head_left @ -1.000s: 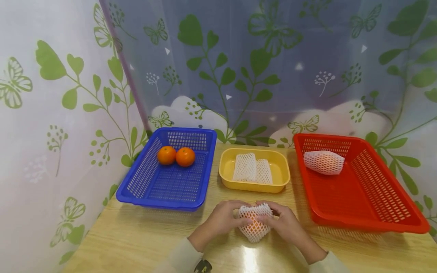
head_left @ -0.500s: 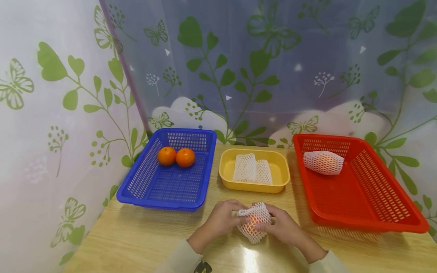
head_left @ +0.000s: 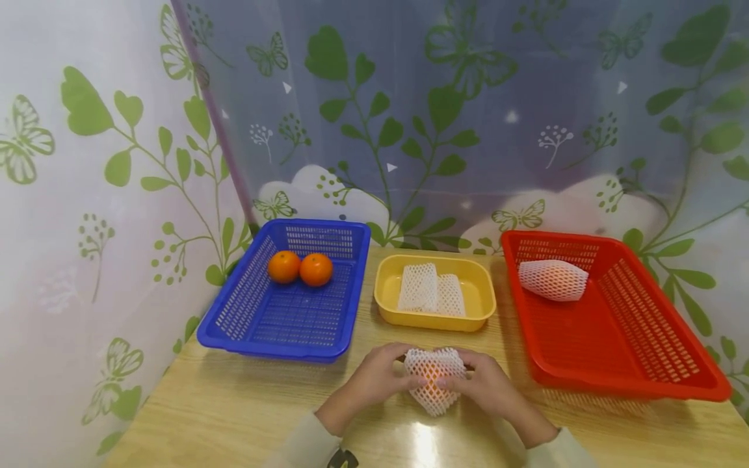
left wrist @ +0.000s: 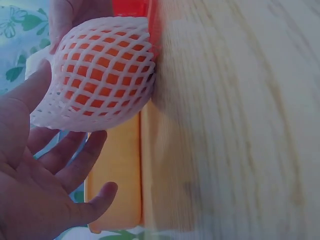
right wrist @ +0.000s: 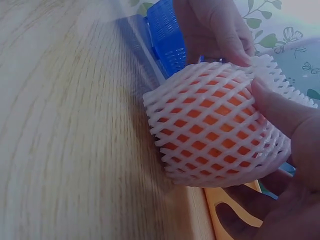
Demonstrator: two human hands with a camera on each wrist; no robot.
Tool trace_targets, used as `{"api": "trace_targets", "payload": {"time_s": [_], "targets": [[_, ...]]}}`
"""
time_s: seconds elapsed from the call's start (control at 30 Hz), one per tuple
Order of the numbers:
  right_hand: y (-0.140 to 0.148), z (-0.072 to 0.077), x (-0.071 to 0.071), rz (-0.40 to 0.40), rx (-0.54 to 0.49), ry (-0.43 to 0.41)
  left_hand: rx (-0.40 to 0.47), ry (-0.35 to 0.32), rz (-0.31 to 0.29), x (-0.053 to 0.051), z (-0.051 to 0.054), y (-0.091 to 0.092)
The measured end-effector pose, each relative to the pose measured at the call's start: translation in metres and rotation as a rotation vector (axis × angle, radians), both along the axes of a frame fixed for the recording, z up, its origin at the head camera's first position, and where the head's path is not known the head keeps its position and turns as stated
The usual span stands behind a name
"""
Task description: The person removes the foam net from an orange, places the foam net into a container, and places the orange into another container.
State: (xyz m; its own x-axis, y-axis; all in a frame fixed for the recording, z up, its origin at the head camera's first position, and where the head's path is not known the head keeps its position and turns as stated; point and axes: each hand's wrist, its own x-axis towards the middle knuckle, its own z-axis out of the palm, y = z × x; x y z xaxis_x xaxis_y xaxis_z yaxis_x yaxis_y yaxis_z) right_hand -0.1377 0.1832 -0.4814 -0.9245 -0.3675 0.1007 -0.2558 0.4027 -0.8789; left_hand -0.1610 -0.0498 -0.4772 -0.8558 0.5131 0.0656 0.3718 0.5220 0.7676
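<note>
Both hands hold a white foam net sleeve [head_left: 435, 396] at the table's near middle. Inside it sits an orange [right wrist: 212, 125], its colour showing through the mesh. My left hand [head_left: 377, 380] pinches the sleeve's left side, thumb on the near face. On the opposite side, my right hand [head_left: 488, 387] pinches it likewise with its thumb in front. In the left wrist view, some fingers of the left hand [left wrist: 45, 165] spread below the sleeve. The sleeve's loose end points away from me, and fingertips behind it are partly hidden.
At the left, a blue basket [head_left: 272, 348] holds two oranges [head_left: 316, 269]. A yellow tray [head_left: 433, 322] with white foam nets [head_left: 419, 287] stands just beyond the hands. The red basket [head_left: 608, 351] at the right contains a net-wrapped fruit [head_left: 552, 279]. Patterned cloth hangs behind.
Half a second ago the sleeve was tilted, its upper left edge folded over. Now it is more upright, with its upper edge spread between both hands. Baskets and tray stay put.
</note>
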Motion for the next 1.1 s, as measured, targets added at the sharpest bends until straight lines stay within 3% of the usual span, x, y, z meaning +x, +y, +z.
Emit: {"api": "trace_targets", "payload": {"time_s": [0.17, 0.63, 1.1], "targets": [[0.0009, 0.0033, 0.001, -0.025, -0.002, 0.019, -0.003, 0.032, -0.048, -0.001, -0.0006, 0.0015], [-0.0022, 0.0038, 0.0049, -0.097, -0.048, 0.069, 0.004, 0.053, -0.071, 0.0017, -0.0004, 0.0056], [0.0033, -0.0036, 0.0047, -0.065, -0.014, -0.026, -0.017, 0.063, -0.015, 0.0041, 0.0013, 0.0073]]}}
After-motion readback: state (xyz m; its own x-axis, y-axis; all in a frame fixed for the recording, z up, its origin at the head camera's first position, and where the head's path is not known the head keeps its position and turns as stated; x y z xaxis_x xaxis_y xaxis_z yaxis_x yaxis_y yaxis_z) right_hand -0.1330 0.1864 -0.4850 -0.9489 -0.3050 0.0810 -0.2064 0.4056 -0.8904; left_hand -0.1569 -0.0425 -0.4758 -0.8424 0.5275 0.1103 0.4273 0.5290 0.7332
